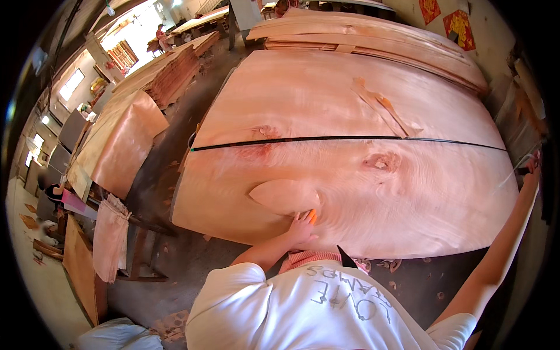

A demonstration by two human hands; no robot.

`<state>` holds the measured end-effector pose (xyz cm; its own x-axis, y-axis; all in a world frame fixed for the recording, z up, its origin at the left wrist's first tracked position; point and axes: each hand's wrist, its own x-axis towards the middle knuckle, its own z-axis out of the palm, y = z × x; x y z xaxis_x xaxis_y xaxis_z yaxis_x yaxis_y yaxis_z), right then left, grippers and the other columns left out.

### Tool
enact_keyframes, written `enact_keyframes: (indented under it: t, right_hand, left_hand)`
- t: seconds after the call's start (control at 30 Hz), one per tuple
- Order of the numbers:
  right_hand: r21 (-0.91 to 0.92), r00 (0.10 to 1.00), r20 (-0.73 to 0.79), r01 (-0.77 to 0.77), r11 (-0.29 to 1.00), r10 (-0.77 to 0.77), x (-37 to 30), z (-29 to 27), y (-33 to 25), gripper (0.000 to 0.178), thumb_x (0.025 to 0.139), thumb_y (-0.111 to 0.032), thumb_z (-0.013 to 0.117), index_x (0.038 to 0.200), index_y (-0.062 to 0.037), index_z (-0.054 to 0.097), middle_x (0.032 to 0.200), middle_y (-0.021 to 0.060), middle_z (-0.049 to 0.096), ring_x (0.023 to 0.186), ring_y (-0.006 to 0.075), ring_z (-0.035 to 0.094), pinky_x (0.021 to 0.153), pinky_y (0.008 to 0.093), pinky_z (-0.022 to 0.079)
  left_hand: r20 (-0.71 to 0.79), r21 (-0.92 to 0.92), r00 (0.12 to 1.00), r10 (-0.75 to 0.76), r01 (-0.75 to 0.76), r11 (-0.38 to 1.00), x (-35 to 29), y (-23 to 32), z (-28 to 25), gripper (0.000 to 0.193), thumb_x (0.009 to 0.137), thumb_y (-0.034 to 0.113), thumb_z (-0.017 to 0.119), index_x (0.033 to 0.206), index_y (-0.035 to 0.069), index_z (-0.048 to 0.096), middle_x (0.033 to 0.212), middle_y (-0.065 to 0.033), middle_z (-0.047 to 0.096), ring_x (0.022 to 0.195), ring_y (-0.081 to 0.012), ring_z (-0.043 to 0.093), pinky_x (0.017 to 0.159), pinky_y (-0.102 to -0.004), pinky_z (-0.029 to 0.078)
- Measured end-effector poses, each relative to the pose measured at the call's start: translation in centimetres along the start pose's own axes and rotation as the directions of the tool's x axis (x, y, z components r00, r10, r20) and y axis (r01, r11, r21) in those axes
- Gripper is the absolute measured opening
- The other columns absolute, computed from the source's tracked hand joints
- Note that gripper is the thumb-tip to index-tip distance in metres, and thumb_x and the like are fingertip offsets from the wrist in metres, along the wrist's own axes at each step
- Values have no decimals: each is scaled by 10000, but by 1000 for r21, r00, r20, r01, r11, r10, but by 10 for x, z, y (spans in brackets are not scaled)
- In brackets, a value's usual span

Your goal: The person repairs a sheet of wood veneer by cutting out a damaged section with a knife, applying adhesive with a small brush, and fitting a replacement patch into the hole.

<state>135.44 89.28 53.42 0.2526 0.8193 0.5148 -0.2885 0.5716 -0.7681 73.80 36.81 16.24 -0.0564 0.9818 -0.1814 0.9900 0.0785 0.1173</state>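
Note:
A large wood veneer sheet (332,111) lies spread in front of me. My left hand (301,227) rests at its near edge, closed around a small orange tool (313,216) whose kind I cannot make out. Just beyond those fingers lies a leaf-shaped veneer piece (284,196). Stretched far out to the right, my right hand (531,165) is closed on something dark at the sheet's right side, too small to name. A long thin black strip (344,138) crosses the sheet from left to right, with a knot hole (382,161) on its near side.
A torn veneer scrap (382,105) lies on the sheet's far half. Behind it is another veneer stack (373,44). To the left stand more veneer piles (169,73), a curled sheet (125,146) and a bench frame (140,254). Wood scraps litter the floor; other people are in the background.

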Motion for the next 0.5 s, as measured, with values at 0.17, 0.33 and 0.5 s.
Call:
enact_keyframes:
  t: [0.17, 0.33, 0.5]
  right_hand:
    - [266, 985, 96, -166, 950, 146, 14, -62, -10, 285, 877, -71, 482, 1157, -39, 520, 1115, 39, 535, 477, 20, 282, 398, 153, 253]
    - [51, 930, 150, -346, 937, 336, -144, 47, 3, 297, 877, -174, 554, 1152, -71, 511, 1219, 64, 520, 476, 5, 259, 386, 143, 212]
    - [-123, 833, 408, -356, 926, 374, -264, 97, 5, 211, 896, -211, 528, 1036, -55, 546, 582, -62, 341, 441, 3, 223, 387, 163, 169]
  left_hand:
    - [-21, 20, 998, 66, -66, 998, 20, 13, 6, 808, 742, 532, 546, 1326, 21, 320, 1418, -149, 236, 1320, -242, 204, 1031, -545, 159]
    - [99, 99, 995, 12, -22, 995, 2, 11, 2, 815, 750, 552, 519, 1342, 36, 301, 1438, -138, 198, 1322, -243, 200, 1025, -534, 172]
    - [145, 108, 989, -37, 22, 994, 18, 1, 16, 837, 755, 550, 519, 1366, 43, 255, 1455, -112, 152, 1336, -220, 155, 1052, -514, 126]
